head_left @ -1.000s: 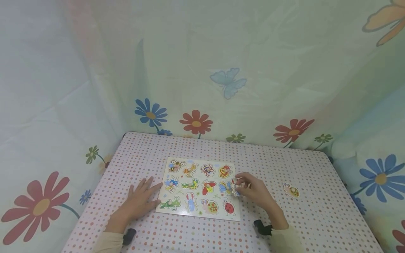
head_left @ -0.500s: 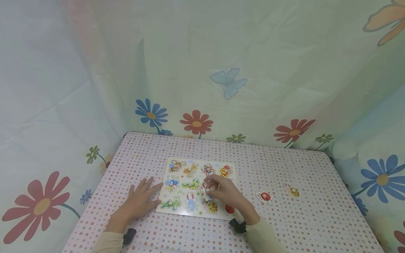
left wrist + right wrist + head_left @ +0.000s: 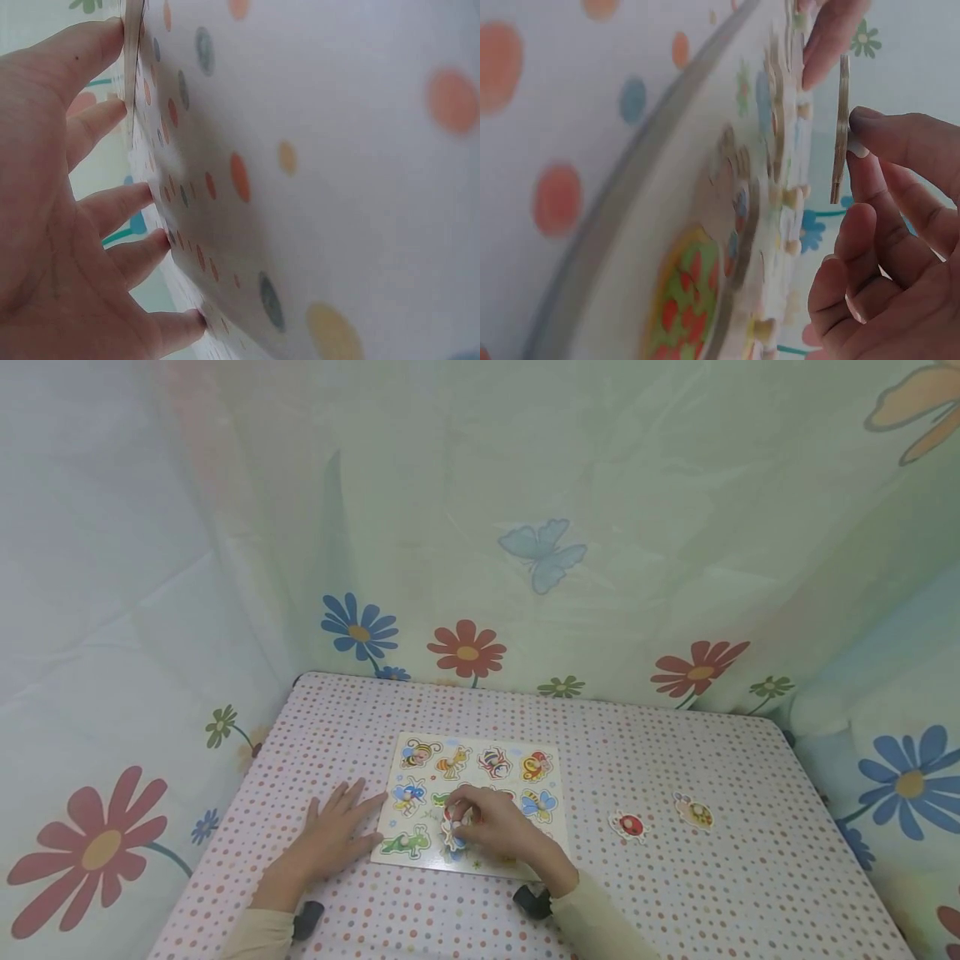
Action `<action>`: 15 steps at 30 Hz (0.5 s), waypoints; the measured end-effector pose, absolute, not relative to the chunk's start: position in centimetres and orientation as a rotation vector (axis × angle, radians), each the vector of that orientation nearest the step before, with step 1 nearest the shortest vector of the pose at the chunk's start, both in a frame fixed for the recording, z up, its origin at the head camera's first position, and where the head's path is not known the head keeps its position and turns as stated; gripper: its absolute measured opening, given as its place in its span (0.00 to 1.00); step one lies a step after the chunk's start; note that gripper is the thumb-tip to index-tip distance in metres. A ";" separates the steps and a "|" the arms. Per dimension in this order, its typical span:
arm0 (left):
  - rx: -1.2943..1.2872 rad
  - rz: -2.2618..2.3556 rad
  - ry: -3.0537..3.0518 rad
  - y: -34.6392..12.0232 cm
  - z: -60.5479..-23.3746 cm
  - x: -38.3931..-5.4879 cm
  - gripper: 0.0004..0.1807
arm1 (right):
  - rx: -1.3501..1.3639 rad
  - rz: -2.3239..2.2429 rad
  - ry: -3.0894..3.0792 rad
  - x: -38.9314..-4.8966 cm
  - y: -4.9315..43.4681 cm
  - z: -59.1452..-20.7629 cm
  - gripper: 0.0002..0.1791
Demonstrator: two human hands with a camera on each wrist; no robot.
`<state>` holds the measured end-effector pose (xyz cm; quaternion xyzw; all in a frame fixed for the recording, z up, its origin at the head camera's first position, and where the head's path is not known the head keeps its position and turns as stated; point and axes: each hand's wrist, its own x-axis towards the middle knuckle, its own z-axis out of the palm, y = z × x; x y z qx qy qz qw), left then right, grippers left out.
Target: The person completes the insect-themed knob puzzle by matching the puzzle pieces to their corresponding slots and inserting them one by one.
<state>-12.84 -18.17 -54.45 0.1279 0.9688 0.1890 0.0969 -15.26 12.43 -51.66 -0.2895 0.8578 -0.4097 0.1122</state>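
A pegged insect puzzle board (image 3: 431,860) lies on the table. My right hand (image 3: 491,827) is over its lower middle, pinching a thin wooden puzzle piece (image 3: 448,831) with red and blue print by its peg. In the right wrist view that puzzle piece (image 3: 841,135) is edge-on and apart from the board, between thumb and fingertips. My left hand (image 3: 330,831) lies with spread fingers at the board's left side. The left wrist view has two fingertips of this hand (image 3: 45,195) touching the board's edge (image 3: 131,60). My right hand hides several pictures in the board's middle.
Right of the board lie a red ladybug piece (image 3: 631,826) and a snail piece (image 3: 695,812). The table (image 3: 660,893) wears a dotted cloth. A flowered curtain (image 3: 450,485) hangs behind it and on both sides.
My right hand has carried the puzzle piece leftward from the board's right edge to its lower middle. The ladybug piece, hidden at first, now shows. My left hand stayed still.
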 end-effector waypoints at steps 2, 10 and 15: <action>0.384 0.558 2.871 -18.2 -54.5 -12.8 0.36 | -0.802 -1.191 2.505 -15.0 12.1 -51.9 0.20; 0.381 0.560 2.873 -18.2 -54.5 -12.7 0.35 | -0.761 -1.165 2.493 -14.7 11.5 -52.5 0.19; 0.385 0.552 2.874 -18.2 -54.4 -12.8 0.36 | -0.746 -1.151 2.487 -14.6 11.3 -52.5 0.18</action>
